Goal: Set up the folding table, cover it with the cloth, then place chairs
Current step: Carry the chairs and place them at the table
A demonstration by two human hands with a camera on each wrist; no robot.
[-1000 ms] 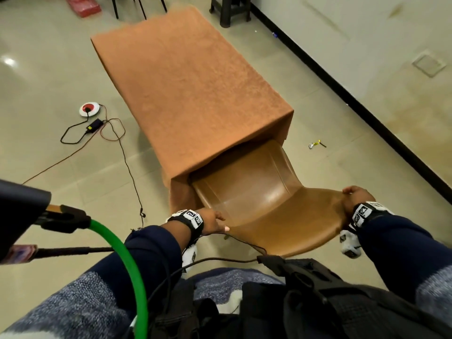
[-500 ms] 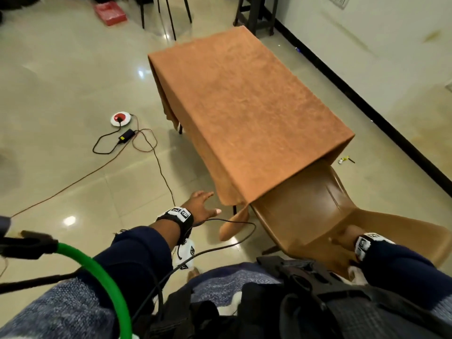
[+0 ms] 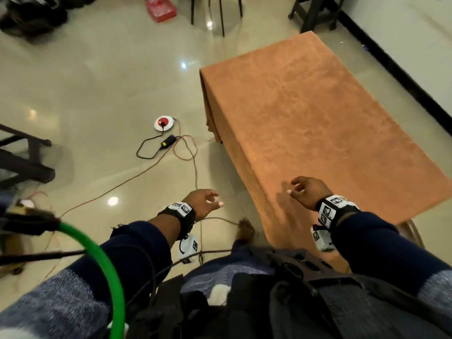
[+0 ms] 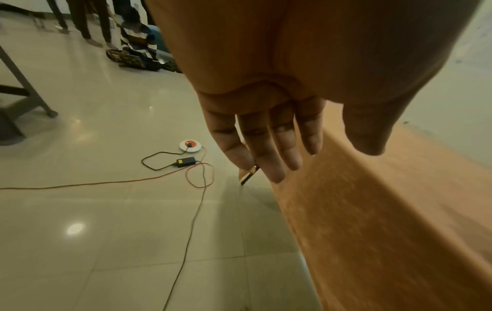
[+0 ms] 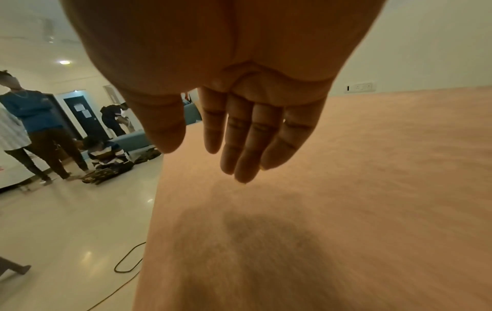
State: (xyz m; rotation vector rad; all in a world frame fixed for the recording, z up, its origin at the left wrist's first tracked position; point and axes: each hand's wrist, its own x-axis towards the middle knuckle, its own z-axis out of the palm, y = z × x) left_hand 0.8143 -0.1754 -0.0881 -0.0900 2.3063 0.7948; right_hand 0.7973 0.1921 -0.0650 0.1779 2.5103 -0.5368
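Observation:
An orange-brown cloth (image 3: 318,123) covers the folding table and hangs down its near long side (image 4: 372,231). A brown chair (image 3: 411,231) sits tucked under the table's near end; only a sliver of its back shows past my right sleeve. My left hand (image 3: 208,200) hovers over the floor left of the table with relaxed fingers (image 4: 269,151), holding nothing. My right hand (image 3: 302,189) floats just above the cloth near the table's near corner, fingers (image 5: 247,143) loosely extended and empty; its shadow falls on the cloth.
A white and red disc (image 3: 163,123) with a black adapter (image 3: 168,140) and orange cables (image 3: 151,172) lies on the tiled floor left of the table. Dark stools (image 3: 315,11) and chair legs (image 3: 220,13) stand beyond. Another furniture frame (image 3: 22,157) is at left. People (image 5: 42,126) stand further off.
Both hands let go of the brown chair, now pushed under the table. I have turned left and risen; the right hand lifted over the cloth, the left swung out over the floor.

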